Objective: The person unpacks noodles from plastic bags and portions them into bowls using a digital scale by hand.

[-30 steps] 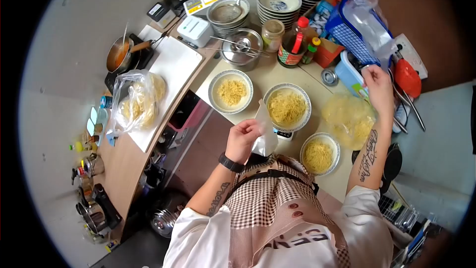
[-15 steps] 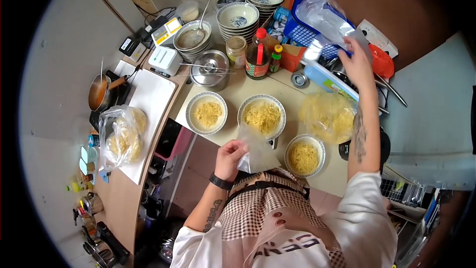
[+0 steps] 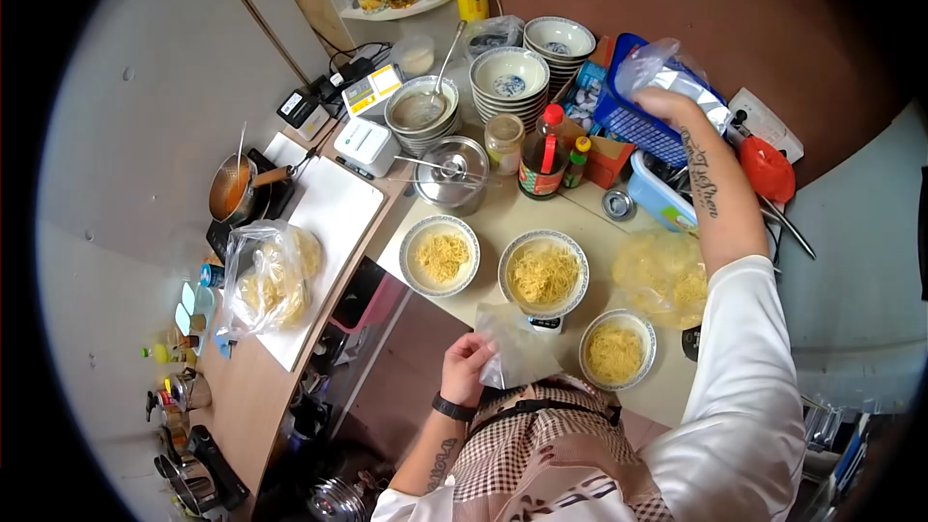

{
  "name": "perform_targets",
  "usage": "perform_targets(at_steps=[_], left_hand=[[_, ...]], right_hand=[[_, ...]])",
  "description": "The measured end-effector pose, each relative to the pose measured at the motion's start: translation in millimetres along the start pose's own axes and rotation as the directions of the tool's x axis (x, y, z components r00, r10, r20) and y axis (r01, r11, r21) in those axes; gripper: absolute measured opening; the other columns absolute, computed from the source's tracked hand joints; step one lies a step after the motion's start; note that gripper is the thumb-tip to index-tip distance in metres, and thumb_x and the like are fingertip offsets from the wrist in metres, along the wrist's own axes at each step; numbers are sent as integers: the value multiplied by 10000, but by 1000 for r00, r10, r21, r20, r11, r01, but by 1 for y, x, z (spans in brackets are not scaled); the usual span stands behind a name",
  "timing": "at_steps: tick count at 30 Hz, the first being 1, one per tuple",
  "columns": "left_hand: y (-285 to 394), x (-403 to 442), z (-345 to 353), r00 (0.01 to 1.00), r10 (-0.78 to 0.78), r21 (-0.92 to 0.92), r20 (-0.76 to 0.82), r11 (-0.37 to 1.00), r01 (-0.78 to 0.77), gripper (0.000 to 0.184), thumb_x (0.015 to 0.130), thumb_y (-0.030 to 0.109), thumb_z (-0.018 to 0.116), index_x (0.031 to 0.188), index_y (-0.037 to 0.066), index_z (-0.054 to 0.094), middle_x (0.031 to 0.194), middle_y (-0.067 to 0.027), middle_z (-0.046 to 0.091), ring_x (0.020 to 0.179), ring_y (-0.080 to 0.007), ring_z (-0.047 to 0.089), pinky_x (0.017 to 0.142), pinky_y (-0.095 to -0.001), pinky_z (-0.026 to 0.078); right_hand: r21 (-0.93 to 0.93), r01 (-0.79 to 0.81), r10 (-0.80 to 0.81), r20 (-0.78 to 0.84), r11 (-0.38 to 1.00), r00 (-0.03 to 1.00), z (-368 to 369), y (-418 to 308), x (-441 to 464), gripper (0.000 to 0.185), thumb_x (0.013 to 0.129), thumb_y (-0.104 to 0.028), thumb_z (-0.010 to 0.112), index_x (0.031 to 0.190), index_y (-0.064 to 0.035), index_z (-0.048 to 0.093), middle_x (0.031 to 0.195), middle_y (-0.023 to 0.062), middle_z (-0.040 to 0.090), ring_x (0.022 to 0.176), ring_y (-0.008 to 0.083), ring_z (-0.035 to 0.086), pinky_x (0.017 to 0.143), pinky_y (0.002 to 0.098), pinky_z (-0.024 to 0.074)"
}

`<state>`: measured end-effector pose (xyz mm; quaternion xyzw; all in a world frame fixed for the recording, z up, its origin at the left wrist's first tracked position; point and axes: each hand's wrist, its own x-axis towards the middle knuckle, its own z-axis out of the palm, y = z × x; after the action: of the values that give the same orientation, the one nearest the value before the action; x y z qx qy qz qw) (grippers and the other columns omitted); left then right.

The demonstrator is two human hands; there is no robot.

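Observation:
My left hand pinches a clear plastic bag by its edge, in front of the middle bowl. At the back right, my right hand reaches over a blue basket and touches the clear plastic packaging in it; its fingertips are hidden. Yellow noodles fill a patterned bowl that sits on a small scale. More noodles lie in a left bowl and a right bowl. A clear bag of noodles lies beside them.
Behind the bowls stand a lidded pot, a jar, a red-capped bottle and stacked bowls. On the left counter are another noodle bag and a saucepan. A light-blue container stands right.
My right hand has gone from above the light-blue container back into the blue basket, and the shiny sheet near it has left that spot. My left hand still holds its bag. The view has shifted.

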<state>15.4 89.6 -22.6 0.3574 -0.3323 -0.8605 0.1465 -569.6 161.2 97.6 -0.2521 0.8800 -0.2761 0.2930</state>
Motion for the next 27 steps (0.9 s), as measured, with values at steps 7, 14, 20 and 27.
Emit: perform_targets(at_steps=[7,14,20,27], left_hand=[[7,15,-1,999,36,-6,2,999,-36,63,914,-9,673,970,15,655,893,-35,685,794,-112,645,751,-255,526],[19,35,40,971,109,165,214,976,-146,114,889,6,723,877,20,611,841,-15,652,765,-78,607,715,-213,491],[10,39,57,969,29,176,247,982,-74,339,843,9,776,721,106,475,666,30,562,587,-48,510,548,-192,416],[52,28,-1,942,259,972,214,37,-231,286,714,76,828,748,28,548,632,-74,604,592,-262,623,572,-354,494]], right_hand=[[-577,76,-485,-600,813,636,-31,-22,-119,333,948,-241,508,949,48,673,909,301,660,835,453,667,732,450,538],[314,210,-297,262,926,918,213,-52,-282,300,894,-257,752,1025,5,684,830,34,688,784,94,625,722,272,523],[884,-110,-168,206,454,964,312,-16,-310,245,913,-137,693,1109,4,649,918,32,677,829,104,629,745,260,522],[891,294,80,-340,346,937,282,59,-285,161,898,37,573,798,-70,505,757,33,598,715,117,611,648,260,511]])
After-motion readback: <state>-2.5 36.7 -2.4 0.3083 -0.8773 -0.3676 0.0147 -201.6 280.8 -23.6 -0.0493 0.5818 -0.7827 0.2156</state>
